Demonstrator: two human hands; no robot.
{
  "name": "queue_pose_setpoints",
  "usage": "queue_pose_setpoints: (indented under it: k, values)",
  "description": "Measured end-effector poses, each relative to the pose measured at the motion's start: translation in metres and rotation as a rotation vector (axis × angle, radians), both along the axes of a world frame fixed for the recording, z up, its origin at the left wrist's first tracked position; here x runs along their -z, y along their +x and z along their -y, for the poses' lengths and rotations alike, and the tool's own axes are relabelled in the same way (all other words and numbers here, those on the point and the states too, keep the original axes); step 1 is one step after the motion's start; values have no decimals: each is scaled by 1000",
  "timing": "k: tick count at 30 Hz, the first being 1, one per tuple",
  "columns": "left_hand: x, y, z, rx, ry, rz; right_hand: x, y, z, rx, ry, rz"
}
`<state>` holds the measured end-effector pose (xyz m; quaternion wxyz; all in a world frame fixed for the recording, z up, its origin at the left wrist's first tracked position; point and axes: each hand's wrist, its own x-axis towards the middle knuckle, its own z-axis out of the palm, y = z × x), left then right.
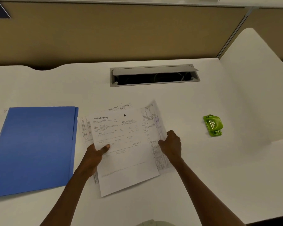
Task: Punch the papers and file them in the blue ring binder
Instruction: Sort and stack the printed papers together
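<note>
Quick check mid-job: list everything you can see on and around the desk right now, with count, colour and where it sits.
papers: several sheets, white, printed, desk centre, fanned unevenly, held at both side edges
ring binder: one, blue, closed, flat at left
hole punch: one, green, at right, untouched
cable hatch: one, grey, lid open, behind the papers
desk: one, white
partition: tan, behind the desk
left hand: pinches the papers' left edge
right hand: grips the papers' right edge
</note>
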<state>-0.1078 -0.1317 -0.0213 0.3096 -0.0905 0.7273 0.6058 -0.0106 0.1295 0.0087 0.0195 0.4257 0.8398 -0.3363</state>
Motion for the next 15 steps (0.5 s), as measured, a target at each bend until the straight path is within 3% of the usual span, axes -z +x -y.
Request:
queue_pose_setpoints:
  k: [3, 7, 11, 15]
  values:
    - [-2, -2, -3, -12, 25, 10, -22, 6, -16, 115, 27, -96]
    - [-5, -7, -1, -42, 66, 2, -63, 9, -37, 63, 248, -234]
    - [-14, -18, -5, -51, 92, -31, -109, 11, -46, -19, 337, -413]
    - [-23, -28, -11, -48, 122, -61, -151, 10, -38, 27, 76, -574]
